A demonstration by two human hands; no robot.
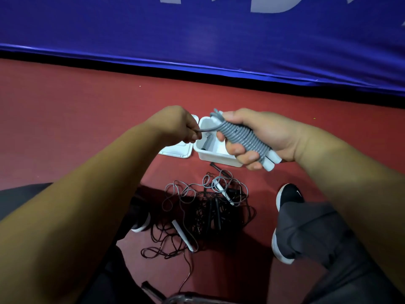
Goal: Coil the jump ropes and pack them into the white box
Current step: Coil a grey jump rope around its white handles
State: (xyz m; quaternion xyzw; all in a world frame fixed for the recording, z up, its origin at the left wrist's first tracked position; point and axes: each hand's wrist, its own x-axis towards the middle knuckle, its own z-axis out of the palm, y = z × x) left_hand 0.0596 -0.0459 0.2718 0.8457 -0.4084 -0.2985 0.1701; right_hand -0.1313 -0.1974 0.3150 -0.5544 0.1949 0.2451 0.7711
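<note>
Both forearms come in from the near corners and meet in the air over the box (215, 157), which sits on the red floor (87, 119) about mid-scene. The right hand (260, 137) is turned palm-in toward the left, with its fingers curled tight round the bundle (243, 139) and the thumb at its far end, so a proper full-fist grasp. The bundle is a grey rope wound in close turns round its two white handles (271, 162). Its long axis runs diagonally, loop end pointing far-left, handle butts pointing near-right and a bit down, poking out past the little finger. It hangs above the right half of the box, not touching it. The left hand (177, 125) is knuckles-up and clenched, pinching the loose end (210, 129) of that same rope, which runs pretty much straight from the bundle's far end over to the left. Inside the box lies another coiled grey rope (208, 140), axis roughly near-to-far. The lid (178, 151) lies flat just left of the box. Nearer than the box, between the two shoes (289, 195), sits the pile (206, 207), black and grey cords all tangled with more handles mixed in. Along the far side is a blue banner (197, 36).
</note>
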